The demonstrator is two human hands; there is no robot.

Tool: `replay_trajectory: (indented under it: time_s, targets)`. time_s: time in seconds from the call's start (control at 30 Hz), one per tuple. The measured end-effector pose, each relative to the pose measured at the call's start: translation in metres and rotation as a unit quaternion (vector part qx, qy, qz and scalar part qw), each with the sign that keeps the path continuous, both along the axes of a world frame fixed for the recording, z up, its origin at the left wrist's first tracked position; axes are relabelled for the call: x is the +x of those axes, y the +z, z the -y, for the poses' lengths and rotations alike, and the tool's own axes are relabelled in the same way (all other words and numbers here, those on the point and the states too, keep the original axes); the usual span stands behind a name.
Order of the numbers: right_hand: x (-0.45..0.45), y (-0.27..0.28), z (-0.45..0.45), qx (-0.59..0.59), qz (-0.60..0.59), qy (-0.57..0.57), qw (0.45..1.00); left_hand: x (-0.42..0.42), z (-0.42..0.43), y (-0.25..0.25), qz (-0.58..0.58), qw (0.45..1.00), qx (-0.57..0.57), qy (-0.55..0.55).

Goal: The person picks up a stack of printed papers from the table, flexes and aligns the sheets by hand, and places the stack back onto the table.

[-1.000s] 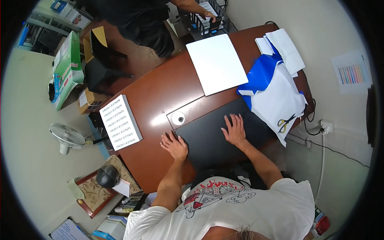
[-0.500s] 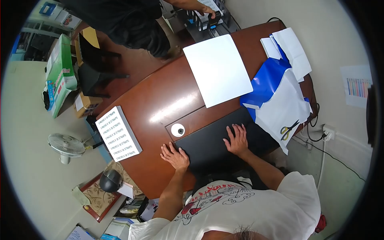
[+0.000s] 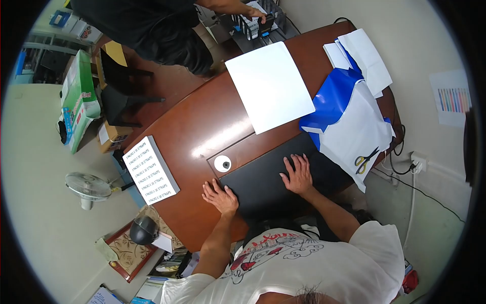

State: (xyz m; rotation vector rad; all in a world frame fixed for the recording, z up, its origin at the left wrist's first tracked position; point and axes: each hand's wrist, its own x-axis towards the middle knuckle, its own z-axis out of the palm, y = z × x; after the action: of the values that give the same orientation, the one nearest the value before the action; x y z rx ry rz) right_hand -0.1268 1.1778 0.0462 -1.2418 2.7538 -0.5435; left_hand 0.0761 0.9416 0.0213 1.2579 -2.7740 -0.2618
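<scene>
My left hand (image 3: 220, 197) rests flat at the left end of the black desk mat (image 3: 258, 177), its fingers spread over the wooden desk (image 3: 187, 202). On the mat's right part lies my right hand (image 3: 298, 175), palm down with the fingers apart. Neither hand holds anything. Beyond the mat, near my left hand, is a white round cover with a dark centre (image 3: 223, 163). A stack of white printed sheets (image 3: 152, 171) sits to the left. Farther forward lies a stack of blank white paper (image 3: 270, 87).
Blue-and-white wrapping paper (image 3: 344, 126) carries scissors (image 3: 365, 161) on the right. A person in dark clothes (image 3: 147, 30) stands across the desk, one hand on a black machine (image 3: 266, 25). A fan (image 3: 88, 187) and chair (image 3: 121, 101) are at left.
The whole view has shifted slightly. Both my hands stay flat in the same places, and the other person's hand is still at the machine.
</scene>
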Motion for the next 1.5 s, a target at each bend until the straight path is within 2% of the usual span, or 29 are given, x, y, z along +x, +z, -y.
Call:
replay_trajectory:
  time_s: [1.5]
  targets:
    - [0.004, -0.008, -0.011, -0.010, 0.015, -0.011, 1.000, 0.000, -0.007, -0.001, -0.013, 1.000, -0.013, 0.001]
